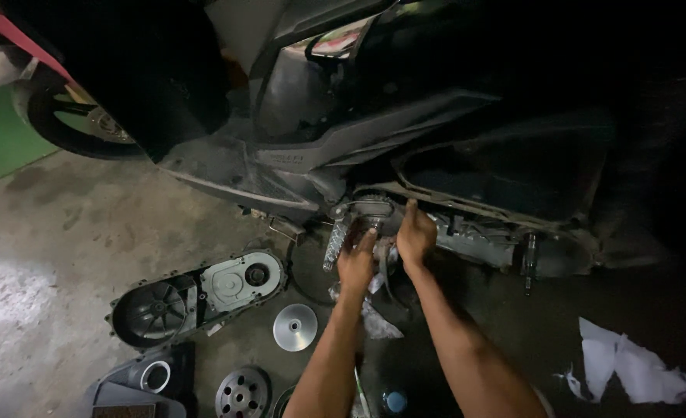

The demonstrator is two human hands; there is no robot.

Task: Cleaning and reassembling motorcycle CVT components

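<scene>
Near to far from the open engine case [467,232]: pulley disc [295,327] and removed cover [203,298] lie on the floor to its left. Left hand [356,259] curls at the case's front opening; grip unclear. Right hand [415,232], just beside it, presses bunched fingers onto the case edge. Scooter body [319,147] stands behind.

Place was motorcycle repair workshop, dimly lit. Scooter [335,131] stood on stained concrete floor [64,232], engine side opened. Removed transmission cover [196,298] lay on floor at near left, pulley discs [295,327] beside it. Crumpled rags [629,368] lay at near right. Second wheel [72,120] showed far left.
</scene>
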